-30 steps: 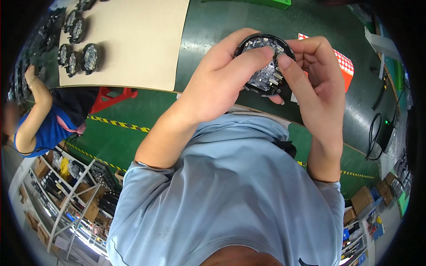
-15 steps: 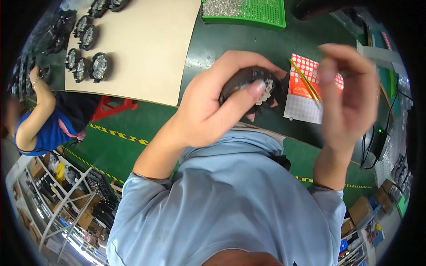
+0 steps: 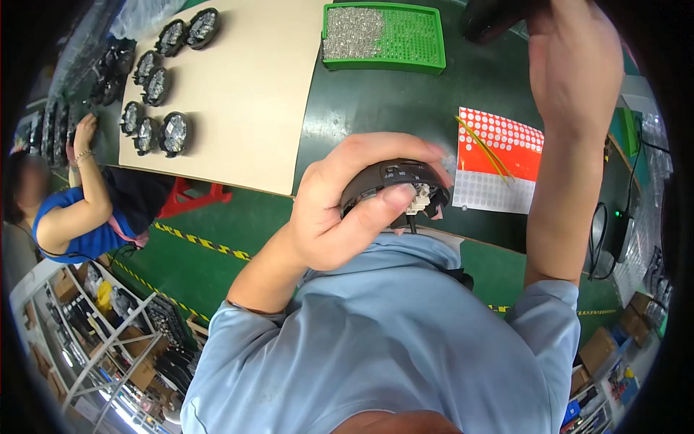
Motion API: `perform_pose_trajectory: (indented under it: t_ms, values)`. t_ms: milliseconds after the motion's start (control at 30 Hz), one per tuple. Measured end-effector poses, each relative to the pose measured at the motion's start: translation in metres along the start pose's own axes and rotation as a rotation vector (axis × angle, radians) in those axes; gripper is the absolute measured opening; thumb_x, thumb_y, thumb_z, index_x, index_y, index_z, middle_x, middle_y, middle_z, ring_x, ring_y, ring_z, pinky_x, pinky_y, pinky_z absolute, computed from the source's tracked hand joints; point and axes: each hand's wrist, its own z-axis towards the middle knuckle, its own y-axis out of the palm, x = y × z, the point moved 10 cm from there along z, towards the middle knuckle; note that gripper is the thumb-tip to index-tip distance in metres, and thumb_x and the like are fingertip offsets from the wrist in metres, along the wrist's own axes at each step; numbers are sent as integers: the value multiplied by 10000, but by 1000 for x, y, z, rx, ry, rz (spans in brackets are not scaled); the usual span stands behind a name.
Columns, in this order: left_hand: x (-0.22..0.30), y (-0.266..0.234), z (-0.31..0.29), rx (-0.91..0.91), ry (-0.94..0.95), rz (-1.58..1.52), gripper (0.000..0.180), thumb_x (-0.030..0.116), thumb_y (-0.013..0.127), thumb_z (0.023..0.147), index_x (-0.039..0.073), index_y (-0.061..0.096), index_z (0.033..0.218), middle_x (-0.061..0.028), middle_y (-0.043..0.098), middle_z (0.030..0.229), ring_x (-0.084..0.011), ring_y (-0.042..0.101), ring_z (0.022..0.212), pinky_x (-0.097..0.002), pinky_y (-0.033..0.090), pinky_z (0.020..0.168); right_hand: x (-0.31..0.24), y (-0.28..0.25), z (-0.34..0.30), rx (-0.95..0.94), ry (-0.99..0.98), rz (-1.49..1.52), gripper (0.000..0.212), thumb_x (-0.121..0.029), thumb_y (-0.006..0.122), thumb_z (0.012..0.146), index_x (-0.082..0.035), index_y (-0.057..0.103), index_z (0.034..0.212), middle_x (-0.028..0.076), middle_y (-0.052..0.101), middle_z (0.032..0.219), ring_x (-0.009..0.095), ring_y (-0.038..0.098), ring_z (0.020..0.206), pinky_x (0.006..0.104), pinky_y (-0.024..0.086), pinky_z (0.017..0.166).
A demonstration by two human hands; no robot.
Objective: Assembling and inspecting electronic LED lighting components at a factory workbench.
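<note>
My left hand [image 3: 325, 195] is wrapped round a round black plastic housing [image 3: 390, 173] above the table's near edge. Its thumb lies across the open side, where a pale connector block [image 3: 419, 202] shows. At the upper right, my right hand [image 3: 575, 69] is stretched out beside a dark, rounded object [image 3: 499, 18], whose kind I cannot make out. The top edge cuts off most of that hand's fingers. Between the hands on the table lies a red and white sheet of round stickers [image 3: 499, 155], with yellow tweezers [image 3: 483, 147] resting on it.
A green tray [image 3: 405, 66] of small metal parts sits at the back. Several black round housings [image 3: 175, 134] lie on a beige board [image 3: 238, 87] to the left. Another person [image 3: 79, 202] works at the far left. Black cables [image 3: 597, 242] run along the right side.
My right hand has moved up and away from above the sticker sheet to the dark object. My left hand still holds the housing, now lower in view and tilted differently.
</note>
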Motion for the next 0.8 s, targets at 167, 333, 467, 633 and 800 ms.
perform_pose_trajectory:
  t_ms: [167,333,467,633,800]
  values:
    - [-18,0,6,110,-159,-81,366,184,452,1044,57,349,1372,-330,652,1003,-267,699,721,-273,527,501,-3,1,9,18,-20,-11,348,-340,592,1042,2,609,1107,70,693,932,128,657,899,264,507,846]
    - [-50,-11,18,149,-307,-337,258,151,446,1051,66,409,1291,-248,677,977,-247,711,734,-273,503,500,5,24,18,-3,-22,1,356,-347,586,1041,2,608,1105,70,691,927,129,655,892,264,507,840]
    - [-68,-13,27,167,-345,-398,243,108,405,1047,65,391,1286,-323,642,996,-301,687,729,-274,450,461,14,34,21,-20,-7,-5,363,-353,581,1040,3,608,1104,70,690,923,129,654,887,265,507,835]
    - [-87,-16,26,231,-414,-438,225,100,429,1042,51,435,1262,-264,671,979,-289,699,755,-295,467,492,28,37,24,-43,12,9,371,-361,575,1039,3,608,1102,71,688,918,129,652,880,265,507,830]
    - [-93,-13,30,221,-444,-477,231,105,428,1046,51,434,1270,-267,671,985,-290,699,760,-301,474,503,51,18,26,-29,46,-5,379,-368,569,1039,4,608,1100,71,686,913,130,651,873,265,506,824]
